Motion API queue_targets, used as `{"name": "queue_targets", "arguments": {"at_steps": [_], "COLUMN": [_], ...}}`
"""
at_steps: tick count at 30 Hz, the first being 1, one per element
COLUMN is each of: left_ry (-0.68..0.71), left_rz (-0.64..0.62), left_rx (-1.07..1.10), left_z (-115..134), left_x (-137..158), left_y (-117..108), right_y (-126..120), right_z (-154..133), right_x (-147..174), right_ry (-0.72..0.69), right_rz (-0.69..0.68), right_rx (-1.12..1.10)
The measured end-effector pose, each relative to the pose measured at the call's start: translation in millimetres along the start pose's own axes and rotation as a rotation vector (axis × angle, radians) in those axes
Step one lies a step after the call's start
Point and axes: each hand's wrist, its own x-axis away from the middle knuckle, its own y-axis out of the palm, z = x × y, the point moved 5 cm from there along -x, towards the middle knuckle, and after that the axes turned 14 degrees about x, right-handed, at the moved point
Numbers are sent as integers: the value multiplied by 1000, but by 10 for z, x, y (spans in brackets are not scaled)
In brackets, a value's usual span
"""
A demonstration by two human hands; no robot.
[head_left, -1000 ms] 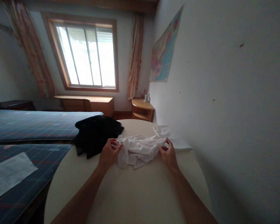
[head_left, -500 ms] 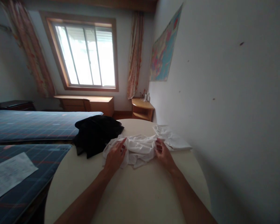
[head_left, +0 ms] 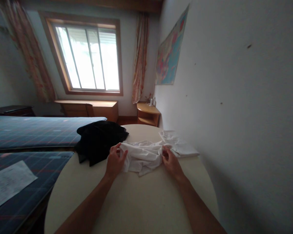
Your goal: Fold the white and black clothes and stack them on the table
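Note:
A crumpled white cloth garment point(head_left: 143, 156) lies on the round cream table point(head_left: 136, 201), stretched sideways between my two hands. My left hand point(head_left: 116, 161) is at its left end, the fingers closed on the edge and the thumb towards me. At the right end my right hand point(head_left: 171, 162) pinches the fabric between thumb and fingers. Just beyond that hand lies a second white cloth point(head_left: 182, 146), partly bunched and partly flat. A heap of black cloth point(head_left: 100, 141) sits beside my left hand. Folds hide what kind of garment each one is.
Two plaid mattresses point(head_left: 39, 130) stand left of the table, with a printed sheet of paper point(head_left: 11, 182) on the nearer one. A white wall point(head_left: 234, 130) runs close along the right. Behind the table are a wooden desk point(head_left: 107, 107) and a corner shelf point(head_left: 148, 110).
My left hand has moved left and closed on the white garment's left edge, pulling the fabric straighter. My right hand has stayed nearly in place at the other end.

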Motion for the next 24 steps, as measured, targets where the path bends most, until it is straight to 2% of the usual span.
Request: {"name": "queue_targets", "arguments": {"at_steps": [3,6,10,13,15,17,19,24], "left_ry": [-13,30,104,98,68,27,-20,-167], "left_rz": [4,-37,-64,-55,-37,-1,59,225], "left_rx": [-24,-59,-60,-38,-11,17,38,55], "left_z": [-32,-3,59,79,87,90,80,-60], "left_x": [26,56,57,30,-1,-45,-103,-235], "left_y": [25,68,79,58,25,-39,-146,-471], "right_y": [13,40,84,117,98,37,-72,-367], "right_z": [-35,-27,17,2,-29,-74,-105,38], "right_x": [18,24,20,21,22,15,2,-2], "right_ry": [20,82,177,156,137,122,132,318], "right_rz": [-4,-16,-57,-143,-155,-115,-9,288], "right_rx": [17,65,255,377,367,295,196,-174]}}
